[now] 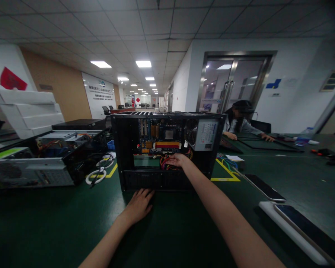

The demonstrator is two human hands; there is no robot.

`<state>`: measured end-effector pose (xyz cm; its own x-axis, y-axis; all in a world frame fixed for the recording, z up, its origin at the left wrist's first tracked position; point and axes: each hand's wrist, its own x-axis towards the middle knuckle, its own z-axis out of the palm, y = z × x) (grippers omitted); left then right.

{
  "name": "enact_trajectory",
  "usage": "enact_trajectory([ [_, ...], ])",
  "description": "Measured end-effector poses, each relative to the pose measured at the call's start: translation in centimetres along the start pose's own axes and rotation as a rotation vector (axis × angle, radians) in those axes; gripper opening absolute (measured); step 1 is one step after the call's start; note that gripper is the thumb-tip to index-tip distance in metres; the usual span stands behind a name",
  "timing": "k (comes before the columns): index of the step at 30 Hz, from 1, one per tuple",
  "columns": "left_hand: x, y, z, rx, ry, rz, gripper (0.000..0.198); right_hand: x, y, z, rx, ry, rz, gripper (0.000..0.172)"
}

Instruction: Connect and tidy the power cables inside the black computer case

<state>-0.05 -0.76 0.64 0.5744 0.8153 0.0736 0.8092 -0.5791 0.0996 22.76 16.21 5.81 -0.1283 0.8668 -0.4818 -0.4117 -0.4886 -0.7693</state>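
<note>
A black computer case [142, 180] stands upright before me with its open side facing me. Inside it are a motherboard [160, 131] with red and yellow memory slots, and a silver power supply [206, 134] at the upper right. My right hand [176, 160] reaches into the lower part of the case, its fingers closed around a bundle of coloured power cables [165, 163]. Part of the bundle is hidden behind the hand. My left hand [139, 204] lies flat, fingers spread, on the green tabletop [167, 230], with its fingertips at the case's bottom edge.
At left lies another opened computer case [41, 175], with white cables [96, 176] beside it and white boxes [39, 111] behind. Phones [264, 186] and a white slab [290, 230] lie at right. A person [240, 119] sits at the far right with hands on a black panel.
</note>
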Motion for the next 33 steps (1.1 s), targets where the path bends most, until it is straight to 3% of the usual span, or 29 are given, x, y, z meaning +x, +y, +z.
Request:
enact_trajectory([
  [11, 0.0, 0.0, 0.1, 0.006, 0.017, 0.009, 0.051, 0.0, -0.2, -0.3, 0.075, -0.014, 0.016, 0.011],
  [28, 0.0, -0.1, 0.1, 0.007, -0.001, 0.0, 0.052, -1.6, 0.0, 0.3, -0.046, -0.053, 0.005, 0.012],
  [33, -0.1, 0.1, -0.2, 0.001, -0.005, -0.004, 0.051, -2.3, 0.3, 0.4, -0.185, -0.091, -0.01, 0.006],
])
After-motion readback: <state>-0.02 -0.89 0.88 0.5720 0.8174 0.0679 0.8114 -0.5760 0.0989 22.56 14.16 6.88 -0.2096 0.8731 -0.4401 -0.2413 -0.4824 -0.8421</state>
